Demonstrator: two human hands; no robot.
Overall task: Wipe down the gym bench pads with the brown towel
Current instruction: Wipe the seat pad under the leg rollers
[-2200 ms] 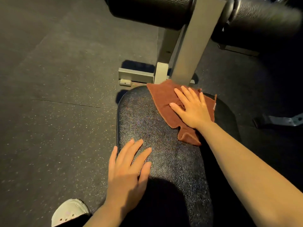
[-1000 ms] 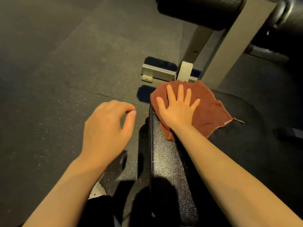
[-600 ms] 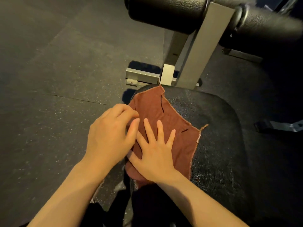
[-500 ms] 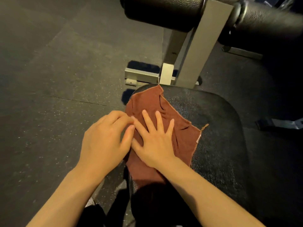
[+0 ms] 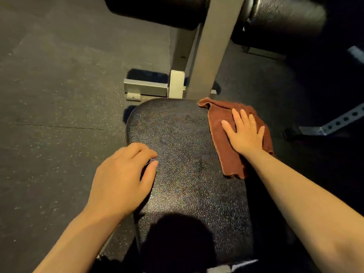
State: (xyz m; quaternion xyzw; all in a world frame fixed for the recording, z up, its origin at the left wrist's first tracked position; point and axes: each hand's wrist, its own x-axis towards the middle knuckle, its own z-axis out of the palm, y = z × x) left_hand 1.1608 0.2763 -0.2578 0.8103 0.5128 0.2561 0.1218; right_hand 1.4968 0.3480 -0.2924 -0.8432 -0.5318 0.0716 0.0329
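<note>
Head view: right hand [image 5: 245, 133] flat, pressing brown towel [image 5: 226, 154] on bench pad [image 5: 177, 134]; left hand [image 5: 122, 178] empty.

Beyond your work you have a dark speckled rubber floor [image 5: 51, 99] with a thin seam running across it at left. A grey metal upright [image 5: 208, 48] slants up from a pale base bracket [image 5: 146, 88] resting on that floor. At the right edge a perforated metal bar [image 5: 342, 121] lies in shadow, well apart from the bracket.
</note>
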